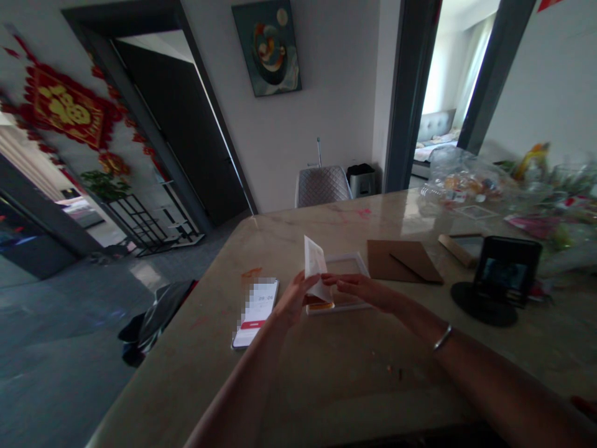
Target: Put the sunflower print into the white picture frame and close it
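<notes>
White card (315, 259), long axis steep, pinched in left hand (293, 300), rising above fingertips; right hand (366, 290) outstretched just rightward, contact unclear.

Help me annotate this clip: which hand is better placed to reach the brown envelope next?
Probably the right hand: it's nearer the brown envelope, though also close to the white paper that the left hand holds.

Dim light, glare on tabletop (345, 358)

Painting (268, 53) — on wall (338, 87) | quilted chair (323, 186) — beside bin (364, 184) | green plant (105, 185)
</notes>
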Demonstrator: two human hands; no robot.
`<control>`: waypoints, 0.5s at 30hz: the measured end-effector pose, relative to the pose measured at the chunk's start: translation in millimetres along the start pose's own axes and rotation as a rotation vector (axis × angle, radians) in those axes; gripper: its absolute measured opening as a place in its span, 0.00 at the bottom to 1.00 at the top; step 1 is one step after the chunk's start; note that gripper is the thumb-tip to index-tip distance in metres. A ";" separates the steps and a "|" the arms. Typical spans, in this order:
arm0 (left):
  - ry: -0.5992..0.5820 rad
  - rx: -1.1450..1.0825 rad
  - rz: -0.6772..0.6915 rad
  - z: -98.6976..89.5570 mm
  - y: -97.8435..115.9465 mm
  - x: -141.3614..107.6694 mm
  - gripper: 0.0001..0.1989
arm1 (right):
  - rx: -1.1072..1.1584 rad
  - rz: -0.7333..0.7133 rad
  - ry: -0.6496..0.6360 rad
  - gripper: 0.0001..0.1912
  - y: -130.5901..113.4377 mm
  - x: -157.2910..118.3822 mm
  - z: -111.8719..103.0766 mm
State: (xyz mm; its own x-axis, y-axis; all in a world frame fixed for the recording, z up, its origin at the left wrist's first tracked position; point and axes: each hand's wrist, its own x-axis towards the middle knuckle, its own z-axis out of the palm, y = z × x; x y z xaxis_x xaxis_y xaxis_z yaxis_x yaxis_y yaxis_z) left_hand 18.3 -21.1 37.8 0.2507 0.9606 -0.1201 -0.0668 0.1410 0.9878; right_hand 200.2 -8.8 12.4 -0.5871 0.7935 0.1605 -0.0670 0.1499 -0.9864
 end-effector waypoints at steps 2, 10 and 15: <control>0.086 0.036 -0.005 -2.7 1.5 1.4 0.20 | 0.023 0.005 0.022 0.22 2.6 1.1 -1.5; 0.256 0.053 0.192 -5.8 7.1 2.4 0.17 | 0.205 0.129 0.115 0.24 20.5 6.1 -7.4; 0.222 -0.170 0.241 1.2 14.0 -6.0 0.21 | 0.297 0.083 0.110 0.25 21.0 7.7 -4.9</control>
State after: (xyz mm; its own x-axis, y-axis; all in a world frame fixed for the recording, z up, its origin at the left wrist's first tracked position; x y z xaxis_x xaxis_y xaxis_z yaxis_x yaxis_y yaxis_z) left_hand 17.0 -25.2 52.5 -0.0060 0.9970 0.0766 -0.2629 -0.0755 0.9619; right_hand 198.2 3.4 -6.9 -0.5105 0.8574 0.0657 -0.2642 -0.0836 -0.9608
